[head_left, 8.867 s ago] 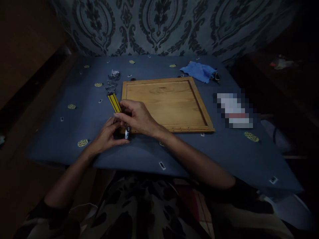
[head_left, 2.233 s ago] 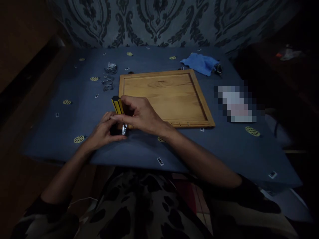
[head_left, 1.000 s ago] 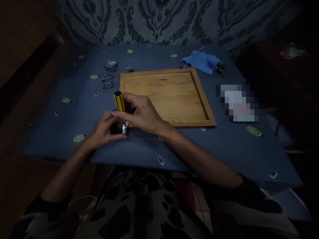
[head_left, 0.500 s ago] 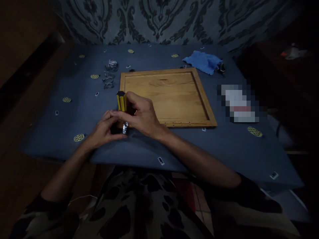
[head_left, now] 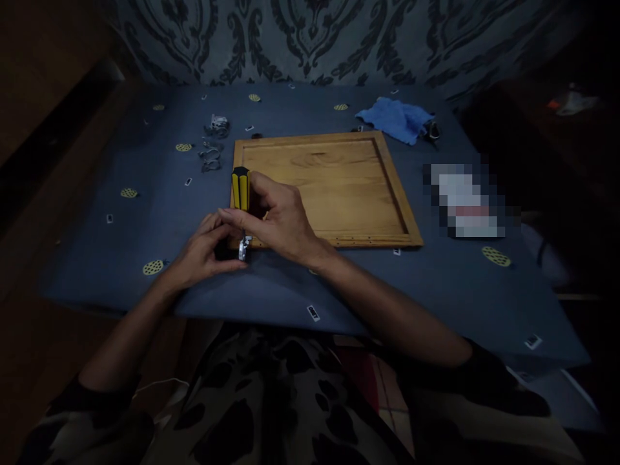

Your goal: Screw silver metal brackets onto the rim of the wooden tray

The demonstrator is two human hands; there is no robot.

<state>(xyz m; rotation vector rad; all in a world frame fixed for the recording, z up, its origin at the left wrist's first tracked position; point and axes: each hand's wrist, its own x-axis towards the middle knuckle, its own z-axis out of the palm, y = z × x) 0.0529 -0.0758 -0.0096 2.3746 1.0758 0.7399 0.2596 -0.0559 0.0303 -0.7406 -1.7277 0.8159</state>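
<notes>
My right hand (head_left: pixel 283 219) is closed round the yellow-and-black handle of a screwdriver (head_left: pixel 241 188), held nearly upright with its handle up. Below the handle, the shaft runs down towards a small shiny metal fitting (head_left: pixel 243 249) at the near left corner of a framed wooden panel (head_left: pixel 397 187). My left hand (head_left: pixel 198 255) pinches around this fitting, thumb on the near side and fingers on the far side. The screwdriver's tip and part of the corner are hard to make out. Several small dark holes dot the panel's near rim.
Several loose curved metal pieces (head_left: pixel 211 155) lie left of the panel on the blue tablecloth (head_left: pixel 97 258). A blue cloth (head_left: pixel 397 119) sits behind its far right corner, a small dark object (head_left: pixel 433 132) beside it. On the right lies a blurred-out pale item (head_left: pixel 465 203).
My right hand and the screwdriver have risen slightly and shifted a little right; the handle stands more upright. My left hand stays at the metal fitting almost unmoved.
</notes>
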